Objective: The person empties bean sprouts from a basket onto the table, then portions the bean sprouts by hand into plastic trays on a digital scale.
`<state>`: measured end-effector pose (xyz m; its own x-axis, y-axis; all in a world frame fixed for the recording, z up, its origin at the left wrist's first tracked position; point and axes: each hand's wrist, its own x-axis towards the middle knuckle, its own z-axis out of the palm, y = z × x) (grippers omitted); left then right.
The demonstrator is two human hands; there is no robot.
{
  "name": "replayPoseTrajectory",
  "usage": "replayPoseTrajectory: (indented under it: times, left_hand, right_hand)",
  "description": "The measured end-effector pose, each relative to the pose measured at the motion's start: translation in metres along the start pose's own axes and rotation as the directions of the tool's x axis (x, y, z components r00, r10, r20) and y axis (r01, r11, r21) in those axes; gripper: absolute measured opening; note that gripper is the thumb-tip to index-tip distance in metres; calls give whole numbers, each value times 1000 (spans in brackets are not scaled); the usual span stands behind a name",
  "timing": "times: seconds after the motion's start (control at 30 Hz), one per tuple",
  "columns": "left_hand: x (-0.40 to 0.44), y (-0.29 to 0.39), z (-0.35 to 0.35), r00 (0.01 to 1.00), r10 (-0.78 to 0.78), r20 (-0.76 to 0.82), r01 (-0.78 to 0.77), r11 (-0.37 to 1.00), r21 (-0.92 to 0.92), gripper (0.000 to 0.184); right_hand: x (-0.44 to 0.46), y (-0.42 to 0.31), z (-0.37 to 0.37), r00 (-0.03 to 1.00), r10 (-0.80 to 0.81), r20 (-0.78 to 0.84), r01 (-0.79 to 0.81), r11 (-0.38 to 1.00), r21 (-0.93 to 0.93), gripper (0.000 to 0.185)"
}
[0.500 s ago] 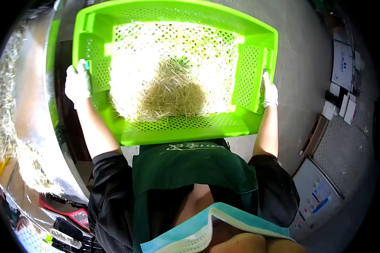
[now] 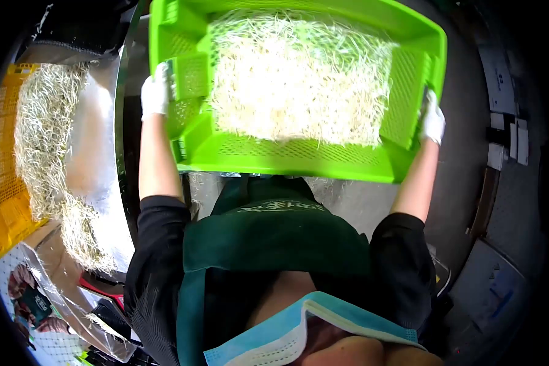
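Nearest are a blue mask and a green apron. Just past the apron, the left hand and right hand, both white-gloved, hold a green crate, fingers gripping its left and right edges. Inside it, sprouts cover the bottom from the near wall towards the far edge. Left of it, a heap of sprouts lies along the left edge of a metal desk, beside a yellow crate. Far right stand dim boxes
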<state>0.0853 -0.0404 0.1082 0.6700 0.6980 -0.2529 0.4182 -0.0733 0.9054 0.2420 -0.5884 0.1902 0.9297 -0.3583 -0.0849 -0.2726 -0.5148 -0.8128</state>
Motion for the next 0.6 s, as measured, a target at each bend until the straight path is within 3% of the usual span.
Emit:
replayPoseTrajectory:
  times: [0.13,0.17,0.23,0.27,0.33,0.4,0.47,0.53,0.6]
  left_hand:
    - [-12,-55,-68,967,-167,-191,179,983,47,48]
    - [-23,-55,-65,970,-160,-183,175,983,64,48]
    - [-47,-25,-33,984,-134,-120,151,979,139,48]
    - [-40,-24,-15,996,-72,-51,76,994,79,48]
    - [-20,-1,17,998,57,7,-57,998,40,46]
    - [-10,45,16,997,82,-8,-82,997,15,44]
    - [19,31,-28,996,18,-93,-17,1000,13,43]
    - [-14,33,-62,980,-8,-199,27,995,97,45]
    - [-25,3,-63,978,-71,-194,92,990,105,46]
  right_hand:
    - [-27,19,35,994,-73,80,80,993,-84,52]
    - [-39,23,24,992,22,128,-19,1000,-19,49]
    - [-38,37,-16,989,133,67,-134,991,3,41]
    - [-27,42,-44,994,97,57,-96,995,-19,42]
    - [-10,14,-62,997,7,-72,6,984,180,44]
    - [10,-3,-43,995,78,-63,-65,980,187,47]
    - [4,-13,-6,998,27,65,-31,998,57,48]
    - [-33,-14,22,994,41,105,-54,991,122,46]
    - [-58,-2,9,987,107,117,-122,984,128,43]
